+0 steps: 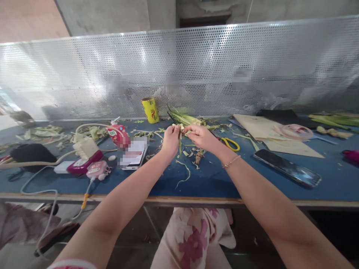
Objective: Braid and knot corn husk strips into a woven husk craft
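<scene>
We sit at a workshop bench. A long blue table (207,183) spans the frame, backed by a perforated metal screen (84,74), with a bare concrete wall (112,15) along the top. Leaf scraps (183,173), scissors (231,144) and a yellow roll (150,110) lie at centre.

Bare blue table (213,183) lies open across the lower centre, crossed only by thin leaf scraps (183,173). Left of centre is crowded — a white phone (134,153), pink gadgets (84,164), cables (42,192). To the right a dark phone (287,168) lies flat; yellow scissors (231,144) sit just beside the right hand (203,136), which pinches a leaf strip (180,145). A perforated metal screen (196,67) walls off the back.
</scene>
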{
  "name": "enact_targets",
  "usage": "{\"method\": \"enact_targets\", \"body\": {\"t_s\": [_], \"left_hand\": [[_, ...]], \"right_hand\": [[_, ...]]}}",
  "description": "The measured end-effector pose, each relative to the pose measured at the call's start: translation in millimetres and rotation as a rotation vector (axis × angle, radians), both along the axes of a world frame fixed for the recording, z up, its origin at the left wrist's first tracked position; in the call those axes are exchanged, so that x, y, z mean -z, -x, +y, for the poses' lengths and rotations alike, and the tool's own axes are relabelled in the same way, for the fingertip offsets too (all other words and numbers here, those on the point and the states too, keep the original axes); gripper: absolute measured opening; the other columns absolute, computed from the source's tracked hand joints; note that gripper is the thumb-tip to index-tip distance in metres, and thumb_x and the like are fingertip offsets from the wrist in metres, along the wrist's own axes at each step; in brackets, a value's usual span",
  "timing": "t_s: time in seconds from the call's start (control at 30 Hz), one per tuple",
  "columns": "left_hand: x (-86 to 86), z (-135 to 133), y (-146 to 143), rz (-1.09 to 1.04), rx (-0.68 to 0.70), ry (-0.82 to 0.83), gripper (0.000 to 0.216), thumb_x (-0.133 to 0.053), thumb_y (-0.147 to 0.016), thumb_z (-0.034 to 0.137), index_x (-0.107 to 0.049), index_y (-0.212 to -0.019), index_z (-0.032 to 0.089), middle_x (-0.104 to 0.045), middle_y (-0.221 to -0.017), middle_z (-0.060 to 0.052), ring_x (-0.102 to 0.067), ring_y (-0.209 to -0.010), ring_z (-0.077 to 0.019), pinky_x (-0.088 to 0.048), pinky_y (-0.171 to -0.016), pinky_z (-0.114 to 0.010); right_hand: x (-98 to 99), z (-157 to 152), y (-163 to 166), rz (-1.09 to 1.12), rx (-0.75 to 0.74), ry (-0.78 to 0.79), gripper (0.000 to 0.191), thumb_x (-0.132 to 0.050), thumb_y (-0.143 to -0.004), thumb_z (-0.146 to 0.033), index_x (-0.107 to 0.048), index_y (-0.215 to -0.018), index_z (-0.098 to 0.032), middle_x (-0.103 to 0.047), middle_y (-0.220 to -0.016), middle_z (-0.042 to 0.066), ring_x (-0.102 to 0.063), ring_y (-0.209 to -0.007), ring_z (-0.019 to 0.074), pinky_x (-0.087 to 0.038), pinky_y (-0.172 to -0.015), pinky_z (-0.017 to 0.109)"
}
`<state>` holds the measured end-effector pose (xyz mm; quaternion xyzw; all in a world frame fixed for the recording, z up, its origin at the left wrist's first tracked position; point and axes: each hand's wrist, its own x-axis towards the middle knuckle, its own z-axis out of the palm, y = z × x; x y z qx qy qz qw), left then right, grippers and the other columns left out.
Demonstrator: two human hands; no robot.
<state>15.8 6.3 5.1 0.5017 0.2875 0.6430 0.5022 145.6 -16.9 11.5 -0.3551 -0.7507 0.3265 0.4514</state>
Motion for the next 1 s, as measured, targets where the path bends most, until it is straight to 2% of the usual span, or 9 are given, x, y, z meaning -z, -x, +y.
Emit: {"method": "enact_targets", "body": {"t_s": [0.17, 0.33, 0.43, 0.57, 0.67, 0.9, 1.0], "left_hand": [[-1.5, 0.1, 1.2, 0.005, -0.009, 0.016, 0.027, -0.05, -0.089, 0.02, -0.048, -0.063, 0.015, -0.047, -0.058, 0.003, -0.041, -0.055, -0.0069, -0.032, -0.058, -0.022], [-3.7, -2.7, 2.6, 0.045, -0.035, -0.005, 0.028, -0.052, -0.088, 0.022, -0.045, -0.062, 0.016, -0.041, -0.055, 0.004, -0.035, -0.051, -0.0066, -0.029, -0.054, -0.022], [-3.9, -5.6, 0.5, 0.023, 0.031, -0.048, 0.024, -0.054, -0.086, 0.021, -0.047, -0.064, 0.016, -0.045, -0.057, 0.004, -0.041, -0.055, -0.0069, -0.034, -0.059, -0.022], [-3.9, -6.8, -0.6, -0.011, 0.087, -0.045, 0.013, -0.059, -0.077, 0.009, -0.049, -0.07, 0.016, -0.052, -0.065, 0.003, -0.05, -0.06, -0.0073, -0.04, -0.066, -0.024], [-4.5, -6.9, 1.3, -0.016, 0.082, -0.014, 0.021, -0.06, -0.07, 0.004, -0.046, -0.078, 0.018, -0.055, -0.066, 0.003, -0.053, -0.059, -0.0079, -0.042, -0.066, -0.025], [-6.8, -7.6, 6.2, -0.084, 0.081, 0.017, 0.051, -0.068, -0.058, 0.006, -0.04, -0.098, 0.023, -0.059, -0.065, 0.008, -0.056, -0.056, -0.0079, -0.043, -0.063, -0.024], [-7.6, -6.0, 7.5, -0.069, 0.146, 0.084, 0.045, -0.07, -0.055, 0.008, -0.049, -0.093, 0.018, -0.059, -0.062, 0.005, -0.055, -0.054, -0.0084, -0.042, -0.062, -0.025]], "right_hand": [[-4.2, -4.0, -1.4, -0.007, -0.05, 0.099, 0.015, -0.05, -0.083, -0.027, -0.053, -0.095, -0.019, -0.027, -0.048, -0.01, -0.022, -0.039, 0.0063, -0.016, -0.042, 0.024], [-6.0, -5.8, -1.9, 0.046, 0.021, 0.085, 0.016, -0.055, -0.082, -0.032, -0.055, -0.091, -0.019, -0.029, -0.048, -0.009, -0.023, -0.04, 0.0062, -0.016, -0.042, 0.024], [-7.3, -5.7, -2.5, 0.089, 0.045, 0.087, 0.016, -0.058, -0.081, -0.035, -0.053, -0.083, -0.019, -0.029, -0.048, -0.009, -0.022, -0.04, 0.0057, -0.015, -0.041, 0.024], [-7.7, -3.7, -4.4, 0.147, 0.087, 0.113, 0.017, -0.06, -0.079, -0.035, -0.052, -0.079, -0.02, -0.026, -0.046, -0.01, -0.019, -0.037, 0.005, -0.013, -0.04, 0.024], [-6.2, -0.8, -6.6, 0.167, 0.104, 0.123, 0.017, -0.061, -0.078, -0.035, -0.053, -0.077, -0.02, -0.027, -0.047, -0.01, -0.02, -0.038, 0.0048, -0.012, -0.04, 0.023], [-4.1, 2.6, -9.6, 0.119, 0.115, 0.067, 0.019, -0.059, -0.078, -0.037, -0.052, -0.073, -0.02, -0.033, -0.051, -0.007, -0.021, -0.043, 0.0066, -0.015, -0.042, 0.025], [-5.1, 1.5, -9.5, 0.082, 0.124, 0.003, 0.021, -0.058, -0.079, -0.038, -0.051, -0.071, -0.019, -0.037, -0.056, -0.005, -0.025, -0.048, 0.0079, -0.018, -0.045, 0.026]]}}
